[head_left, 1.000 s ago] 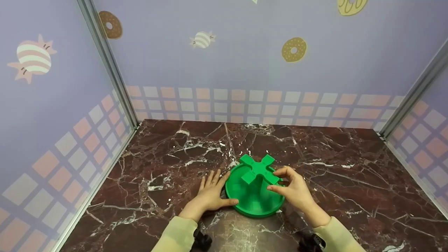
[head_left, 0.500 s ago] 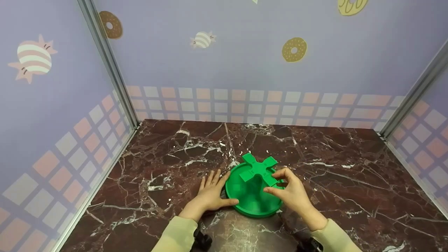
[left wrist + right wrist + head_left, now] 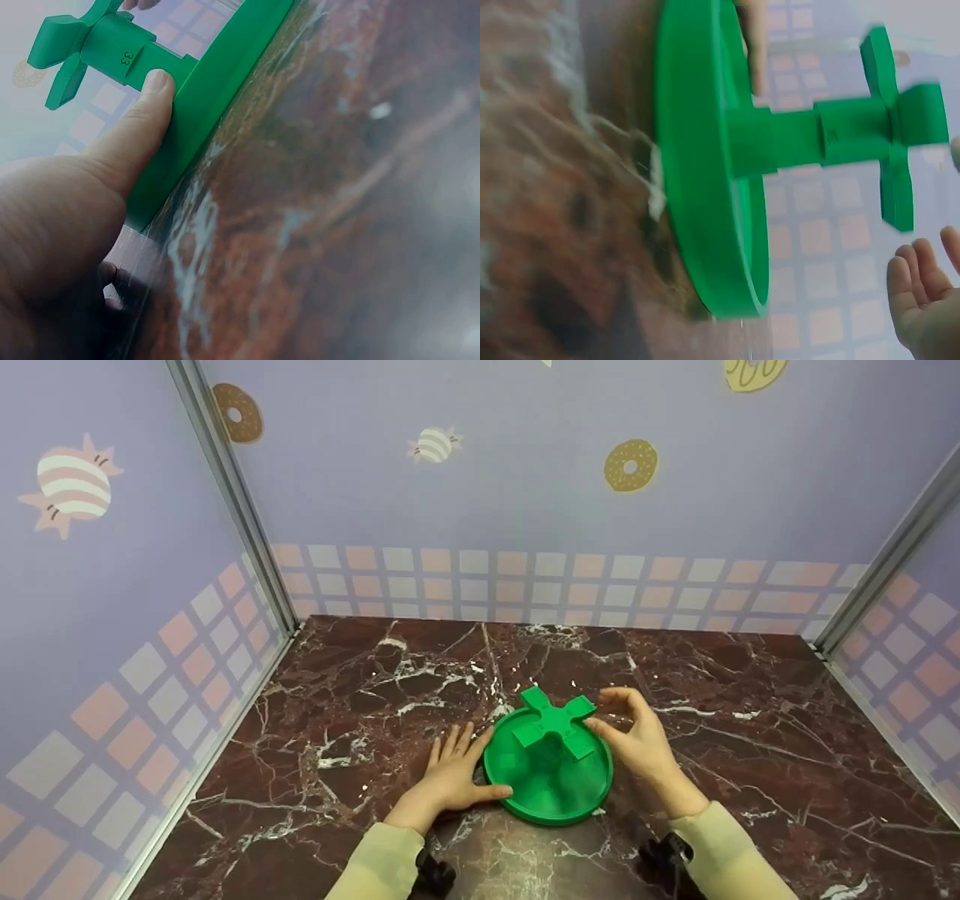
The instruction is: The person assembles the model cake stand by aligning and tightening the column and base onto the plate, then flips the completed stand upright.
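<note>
A shallow round green dish [image 3: 551, 816] with a raised rim stands on the table. From its middle rises a stepped green post [image 3: 795, 139], marked with what looks like "33" in the left wrist view. A green four-armed cross handle [image 3: 556, 720] tops the post. My left hand [image 3: 450, 776] lies at the dish's left side with straight, spread fingers, its thumb [image 3: 142, 112] resting on the rim. Beside the cross handle's right arms is my right hand [image 3: 641, 739], fingers relaxed and holding nothing. In the right wrist view, a gap shows between that hand and the cross handle.
The dark red marbled table [image 3: 360, 682] reaches back to a purple wall [image 3: 517, 510] printed with sweets and checks. Side walls stand left and right, with grey metal posts [image 3: 247, 521] at the corners. White specks lie behind the dish.
The cross handle has turned slightly clockwise as seen from above. My right hand has let go of its front right arm and moved back beside the rear right one. My left hand stays put.
</note>
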Demonstrator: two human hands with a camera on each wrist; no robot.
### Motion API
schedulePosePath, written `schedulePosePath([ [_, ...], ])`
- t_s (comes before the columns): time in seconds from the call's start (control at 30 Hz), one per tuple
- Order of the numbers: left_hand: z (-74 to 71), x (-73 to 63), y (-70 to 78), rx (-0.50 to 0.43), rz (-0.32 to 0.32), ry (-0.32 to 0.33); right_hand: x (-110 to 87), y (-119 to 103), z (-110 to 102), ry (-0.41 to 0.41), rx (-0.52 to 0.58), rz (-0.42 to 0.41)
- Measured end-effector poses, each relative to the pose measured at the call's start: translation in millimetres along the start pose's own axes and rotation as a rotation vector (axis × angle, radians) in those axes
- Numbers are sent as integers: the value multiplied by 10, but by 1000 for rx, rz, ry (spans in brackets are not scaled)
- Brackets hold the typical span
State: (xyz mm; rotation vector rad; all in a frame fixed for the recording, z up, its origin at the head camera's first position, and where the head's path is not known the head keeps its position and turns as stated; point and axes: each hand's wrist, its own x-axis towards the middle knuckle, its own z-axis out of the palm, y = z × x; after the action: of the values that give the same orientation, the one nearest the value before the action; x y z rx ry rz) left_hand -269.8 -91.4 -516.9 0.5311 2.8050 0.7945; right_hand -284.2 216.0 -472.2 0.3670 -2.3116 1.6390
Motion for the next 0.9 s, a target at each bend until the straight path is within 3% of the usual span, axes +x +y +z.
schedulePosePath([
  [0.27, 7, 13, 1, 6, -1, 2, 233, 142, -84, -272, 64, 2],
  [0.4, 13, 16, -4, 7, -3, 3, 258, 156, -87, -346, 43, 26],
  [0.9, 21, 14, -22, 3, -2, 6, 186, 164, -99, -333, 95, 46],
])
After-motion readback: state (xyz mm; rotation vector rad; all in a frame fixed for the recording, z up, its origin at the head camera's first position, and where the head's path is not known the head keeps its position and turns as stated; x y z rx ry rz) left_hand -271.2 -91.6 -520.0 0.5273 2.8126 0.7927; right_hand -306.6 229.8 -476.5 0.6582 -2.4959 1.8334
